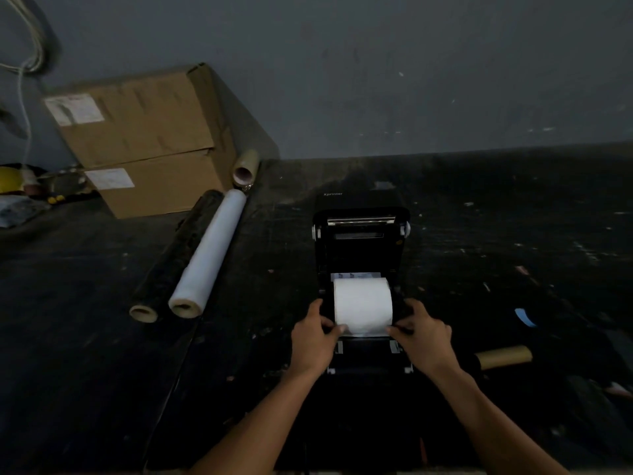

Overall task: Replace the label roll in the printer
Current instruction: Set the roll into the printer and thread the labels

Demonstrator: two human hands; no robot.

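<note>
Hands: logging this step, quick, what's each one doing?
Left hand: grip closed on the label roll's left end.
Right hand: grip closed on its right end.

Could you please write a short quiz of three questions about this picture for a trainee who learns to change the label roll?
1. True or false: the printer has its lid open.
2. Where is the white label roll? A) on the boxes B) in the printer bay C) on the table beside the printer
3. Which hands touch the roll, and where?

Key
1. True: the lid stands up at the back.
2. B.
3. Both: the left hand at its left end and the right hand at its right end, fingertips at the near lower edge.
</note>
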